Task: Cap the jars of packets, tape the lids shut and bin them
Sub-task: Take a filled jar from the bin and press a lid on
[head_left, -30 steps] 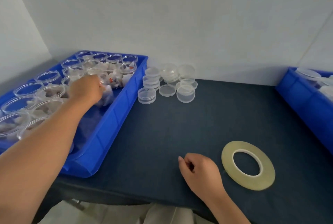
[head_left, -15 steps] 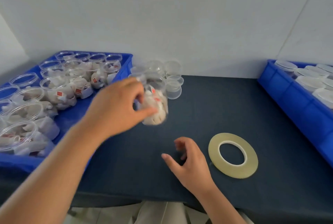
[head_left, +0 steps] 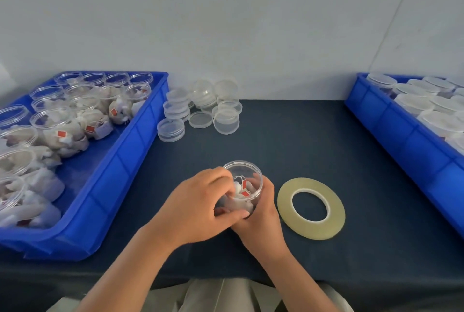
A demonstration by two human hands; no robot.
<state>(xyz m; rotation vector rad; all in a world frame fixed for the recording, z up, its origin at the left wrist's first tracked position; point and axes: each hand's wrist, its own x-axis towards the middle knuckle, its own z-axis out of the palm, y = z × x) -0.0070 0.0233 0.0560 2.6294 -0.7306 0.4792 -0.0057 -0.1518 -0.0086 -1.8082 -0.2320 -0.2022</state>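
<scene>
Your left hand (head_left: pixel 198 207) and right hand (head_left: pixel 262 221) both curl round the lidless clear round plastic jar of white packets (head_left: pixel 244 178) at lower centre, probably light, slick and thin-walled, so hold its sidewall gently.

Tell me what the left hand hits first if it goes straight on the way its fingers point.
The jar, which the left hand holds; past it come the fingers of the right hand, then probably the tape roll.
</scene>
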